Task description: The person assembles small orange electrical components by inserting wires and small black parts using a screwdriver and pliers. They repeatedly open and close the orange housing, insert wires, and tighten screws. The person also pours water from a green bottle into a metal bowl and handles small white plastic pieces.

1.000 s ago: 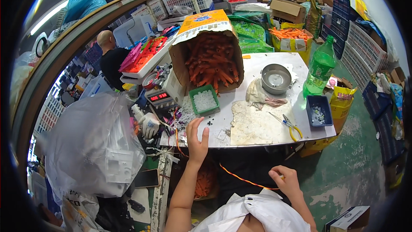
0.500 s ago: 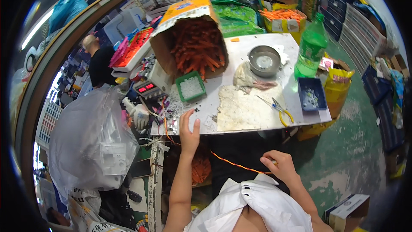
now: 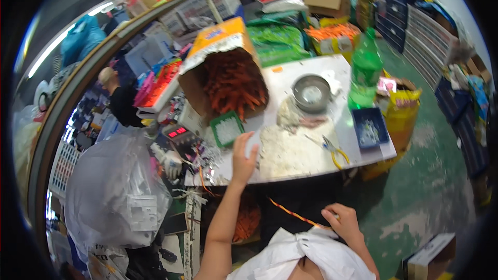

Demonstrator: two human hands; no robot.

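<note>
My left hand (image 3: 244, 161) reaches over the near edge of the white table, its thumb and fingers apart with nothing visible between them. Its fingertips are close to a small green tray (image 3: 226, 130) filled with white plastic pieces. Low at the right, in front of the table, my right hand (image 3: 342, 221) is closed with fingers curled. A twisted orange-and-yellow wire (image 3: 293, 214) runs from that hand toward the left, its far end in the air over the dark area below the table. The exact grip point is hidden by the fingers.
On the table (image 3: 337, 72) stand a carton of orange wire bundles (image 3: 233, 85), a metal bowl (image 3: 311, 93), a green bottle (image 3: 365, 70), a blue tray (image 3: 370, 128) and yellow-handled pliers (image 3: 337, 154). A digital device (image 3: 179, 132) and a big plastic bag (image 3: 114, 192) are at left.
The whole view has shifted and tilted. My left hand has moved forward and right over the table, nearer the green tray. My right hand keeps the wire, with little movement.
</note>
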